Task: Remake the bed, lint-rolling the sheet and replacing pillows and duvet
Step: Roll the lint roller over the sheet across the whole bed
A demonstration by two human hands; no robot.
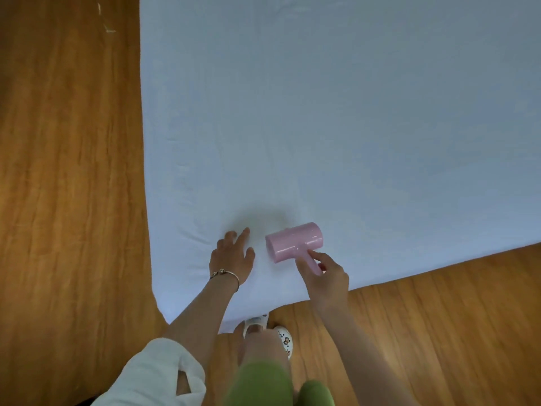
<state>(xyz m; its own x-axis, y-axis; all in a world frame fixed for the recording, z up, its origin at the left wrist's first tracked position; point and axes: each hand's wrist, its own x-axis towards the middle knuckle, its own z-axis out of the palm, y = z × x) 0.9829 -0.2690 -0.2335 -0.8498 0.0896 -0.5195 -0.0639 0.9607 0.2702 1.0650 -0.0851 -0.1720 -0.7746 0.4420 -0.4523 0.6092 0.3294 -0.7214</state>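
Head view, the only one: white sheet (336, 118) covers the bed and fills the centre and upper right of the frame. The near corner sits bottom centre, wood floor (67, 171) at left and lower right.

Lint roller (294, 241), pink, is lower centre, drum lying on the sheet just inside the near edge. Right hand (325, 278) has its fingers curled round the short handle, index laid along the top toward the drum. Can't tell how hard it's pressing.

Left hand (232, 254) lies flat on the sheet just left of the roller, not touching it. Its fingers are straight and spread, holding nothing and apparently pinning the cloth. There's a bangle (225, 273) on that wrist.

Handling, my read:
- Roller is light hollow plastic, rigid, one-hand job. Hold by the handle only; the drum face is likely tacky and has to turn freely.
- Sheet is thin, soft and limp, so it will likely drag and bunch under a sticky drum. Faint creases show at the left edge near the corner, so bracing it next to the roller makes sense.
- Nothing fragile here.

Most of the sheet lies beyond the roller. No pillows or duvet in frame.
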